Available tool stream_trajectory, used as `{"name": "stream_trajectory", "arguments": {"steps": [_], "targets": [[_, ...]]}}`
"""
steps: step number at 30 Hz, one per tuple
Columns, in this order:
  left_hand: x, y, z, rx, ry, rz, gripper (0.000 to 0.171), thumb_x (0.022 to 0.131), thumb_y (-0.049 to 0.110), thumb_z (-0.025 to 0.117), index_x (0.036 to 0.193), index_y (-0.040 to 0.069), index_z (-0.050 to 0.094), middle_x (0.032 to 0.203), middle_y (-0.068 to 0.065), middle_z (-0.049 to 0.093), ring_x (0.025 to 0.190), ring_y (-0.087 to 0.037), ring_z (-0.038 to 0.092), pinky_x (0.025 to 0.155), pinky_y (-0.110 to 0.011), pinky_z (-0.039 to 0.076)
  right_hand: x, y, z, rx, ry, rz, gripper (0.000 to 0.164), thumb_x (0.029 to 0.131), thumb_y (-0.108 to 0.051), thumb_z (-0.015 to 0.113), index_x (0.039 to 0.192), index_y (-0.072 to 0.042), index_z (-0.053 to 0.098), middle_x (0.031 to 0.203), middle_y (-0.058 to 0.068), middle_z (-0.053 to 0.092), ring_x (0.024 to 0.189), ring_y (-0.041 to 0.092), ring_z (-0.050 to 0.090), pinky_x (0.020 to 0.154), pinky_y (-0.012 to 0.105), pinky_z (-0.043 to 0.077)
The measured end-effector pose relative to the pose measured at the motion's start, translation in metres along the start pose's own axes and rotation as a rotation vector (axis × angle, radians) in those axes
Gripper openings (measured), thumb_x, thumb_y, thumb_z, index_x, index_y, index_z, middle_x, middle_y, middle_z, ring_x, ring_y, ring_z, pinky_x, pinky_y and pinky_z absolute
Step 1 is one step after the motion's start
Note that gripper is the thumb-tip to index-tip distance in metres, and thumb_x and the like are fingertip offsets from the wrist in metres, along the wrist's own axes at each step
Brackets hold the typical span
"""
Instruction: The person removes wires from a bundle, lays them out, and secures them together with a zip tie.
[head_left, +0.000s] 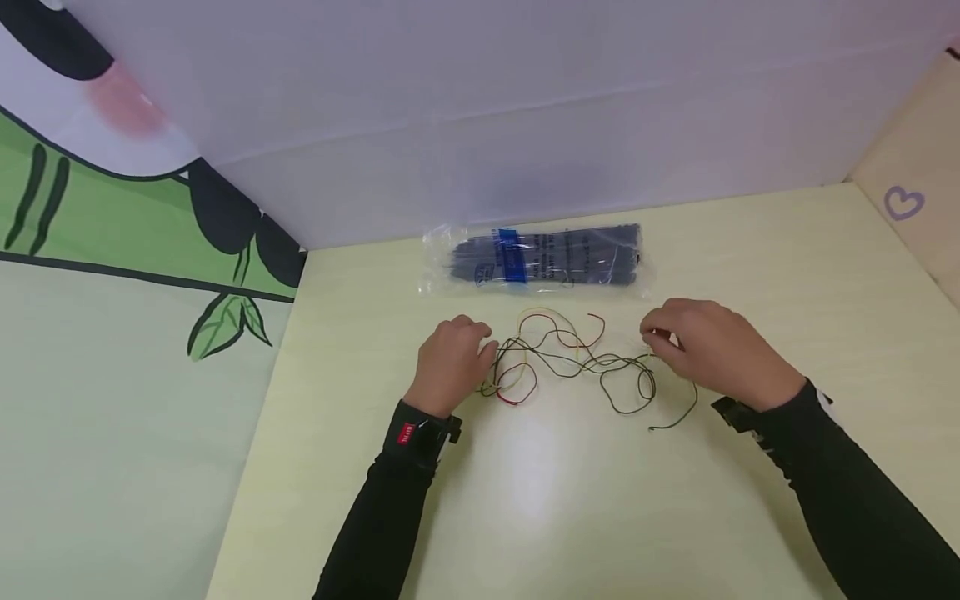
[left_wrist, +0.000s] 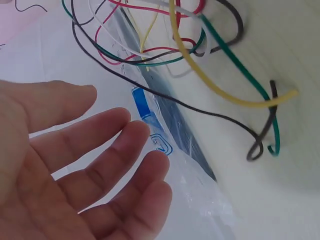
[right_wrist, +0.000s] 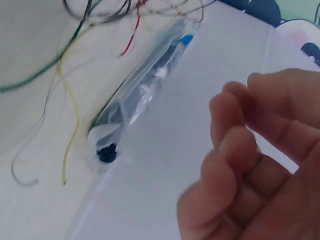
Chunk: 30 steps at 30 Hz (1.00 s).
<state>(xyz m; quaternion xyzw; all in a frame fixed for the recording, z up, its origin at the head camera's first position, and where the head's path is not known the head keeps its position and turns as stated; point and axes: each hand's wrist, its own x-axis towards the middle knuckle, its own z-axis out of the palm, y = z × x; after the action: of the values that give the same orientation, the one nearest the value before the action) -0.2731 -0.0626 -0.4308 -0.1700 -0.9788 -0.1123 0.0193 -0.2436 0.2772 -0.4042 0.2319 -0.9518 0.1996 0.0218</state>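
Note:
A loose tangle of thin coloured wires (head_left: pixel 600 364) lies on the table between both hands. In the left wrist view a yellow wire (left_wrist: pixel 215 90) and a green wire (left_wrist: pixel 235 62) curve past dark, red and white ones. My left hand (head_left: pixel 448 364) hovers at the tangle's left end, fingers relaxed and slightly bent, with nothing in them. At the right end is my right hand (head_left: pixel 701 346). Its fingers are loosely curled, thumb close to the index fingertip, and the right wrist view shows no wire between them. A yellow wire end (right_wrist: pixel 65 170) hangs apart from that hand.
Behind the wires lies a clear plastic bag (head_left: pixel 555 257) of long dark strips with a blue label. A pale wall panel (head_left: pixel 525 158) rises along the table's back edge. Another panel with a drawn heart (head_left: pixel 903 202) stands at the right.

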Motion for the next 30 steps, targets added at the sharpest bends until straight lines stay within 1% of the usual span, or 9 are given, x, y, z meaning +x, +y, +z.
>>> {"name": "stream_trajectory", "arguments": {"steps": [3,6,10,12,15,18,22,27,30], "targets": [[-0.002,0.0,-0.001,0.002,0.046,-0.018,0.016,0.092,0.019,0.065,0.1,0.011,0.077,0.092,-0.007,0.071,0.084,-0.025,0.067,0.062,-0.038,0.057,0.018,0.019,-0.001,0.006,0.035,0.091,0.02,0.096,-0.012,0.053,0.087,-0.021,0.069,0.081,-0.003,0.064,0.063,0.012,0.045,0.055,0.028,0.034],[-0.006,-0.005,-0.002,-0.002,0.061,-0.039,0.014,0.092,0.017,0.065,0.096,0.012,0.077,0.088,-0.006,0.07,0.079,-0.023,0.066,0.06,-0.037,0.055,0.039,0.046,0.004,0.064,0.044,0.159,0.018,0.096,-0.012,0.055,0.094,-0.014,0.072,0.088,0.004,0.07,0.067,0.017,0.052,0.059,0.033,0.037],[-0.009,-0.01,0.002,-0.009,0.026,-0.064,0.015,0.093,0.018,0.064,0.097,0.012,0.077,0.087,-0.005,0.07,0.078,-0.021,0.066,0.061,-0.036,0.056,0.067,0.07,0.019,0.121,-0.016,0.207,0.017,0.096,-0.014,0.058,0.101,-0.01,0.074,0.093,0.009,0.071,0.075,0.021,0.058,0.066,0.036,0.042],[-0.011,-0.011,0.004,-0.011,0.018,-0.069,0.015,0.093,0.019,0.064,0.097,0.012,0.077,0.087,-0.005,0.07,0.078,-0.02,0.065,0.062,-0.035,0.056,0.079,0.076,0.027,0.127,-0.045,0.236,0.017,0.096,-0.016,0.059,0.102,-0.01,0.074,0.095,0.011,0.071,0.076,0.024,0.059,0.064,0.037,0.042],[-0.012,-0.011,0.006,-0.014,0.027,-0.069,0.015,0.092,0.018,0.065,0.096,0.012,0.077,0.086,-0.004,0.07,0.077,-0.019,0.065,0.061,-0.035,0.055,0.091,0.081,0.037,0.132,-0.075,0.292,0.019,0.096,-0.019,0.059,0.103,-0.011,0.074,0.103,0.014,0.071,0.08,0.027,0.061,0.063,0.037,0.043],[-0.012,-0.011,0.008,-0.016,0.033,-0.065,0.014,0.092,0.018,0.066,0.096,0.012,0.078,0.086,-0.004,0.07,0.076,-0.018,0.064,0.06,-0.033,0.055,0.096,0.085,0.043,0.136,-0.101,0.335,0.019,0.097,-0.02,0.059,0.105,-0.012,0.075,0.11,0.016,0.07,0.084,0.03,0.062,0.063,0.039,0.044],[-0.012,-0.01,0.013,-0.028,0.022,-0.058,0.012,0.091,0.017,0.066,0.092,0.012,0.077,0.083,-0.003,0.069,0.073,-0.015,0.062,0.057,-0.029,0.052,0.097,0.087,0.048,0.143,-0.121,0.366,0.017,0.095,-0.02,0.061,0.103,-0.013,0.074,0.11,0.016,0.068,0.086,0.032,0.061,0.063,0.041,0.044],[-0.01,-0.01,0.019,-0.032,0.016,-0.054,0.012,0.092,0.016,0.065,0.088,0.013,0.075,0.079,-0.002,0.066,0.068,-0.012,0.056,0.051,-0.025,0.045,0.098,0.09,0.049,0.127,-0.121,0.354,0.017,0.094,-0.019,0.061,0.101,-0.012,0.075,0.106,0.014,0.069,0.084,0.031,0.061,0.064,0.041,0.044],[-0.007,-0.01,0.021,-0.037,0.021,-0.052,0.012,0.092,0.016,0.065,0.087,0.013,0.075,0.078,-0.001,0.065,0.067,-0.012,0.055,0.05,-0.024,0.043,0.094,0.09,0.044,0.132,-0.113,0.338,0.019,0.095,-0.021,0.056,0.099,-0.011,0.072,0.098,0.013,0.068,0.076,0.028,0.058,0.06,0.039,0.041]]}}
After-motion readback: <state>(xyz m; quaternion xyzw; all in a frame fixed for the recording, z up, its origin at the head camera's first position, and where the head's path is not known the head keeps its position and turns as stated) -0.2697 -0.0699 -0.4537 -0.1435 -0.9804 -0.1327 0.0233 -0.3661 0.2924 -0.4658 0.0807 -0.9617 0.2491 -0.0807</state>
